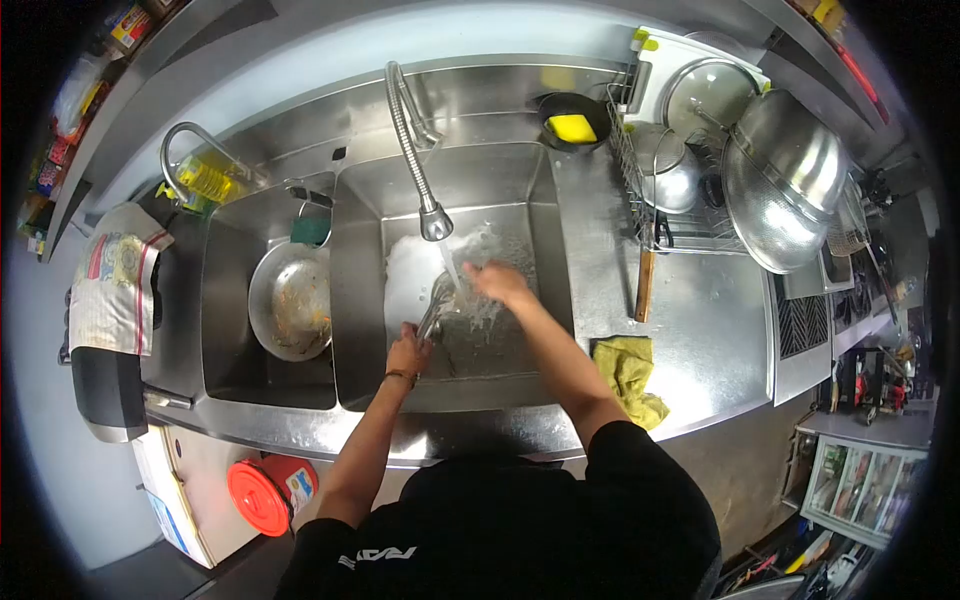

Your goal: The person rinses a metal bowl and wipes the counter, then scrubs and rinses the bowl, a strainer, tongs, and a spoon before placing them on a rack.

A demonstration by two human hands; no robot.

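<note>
My left hand [409, 352] is closed around the handle end of a metal whisk [436, 305], low in the large steel sink [360, 300]. Water runs from the flexible faucet [435, 222] near the whisk's wires. Just right of the stream is my right hand [497, 283], its fingers partly spread; whether they touch anything is too small to tell. White suds [408, 270] and water cover part of the sink floor.
A soiled pan [290, 302] lies in the left basin. Right of the sink are a yellow-green cloth [628, 378], a wooden-handled tool [644, 287], a dish rack [632, 190] with bowls [790, 160], and a black pan [560, 104] holding a yellow sponge [572, 128].
</note>
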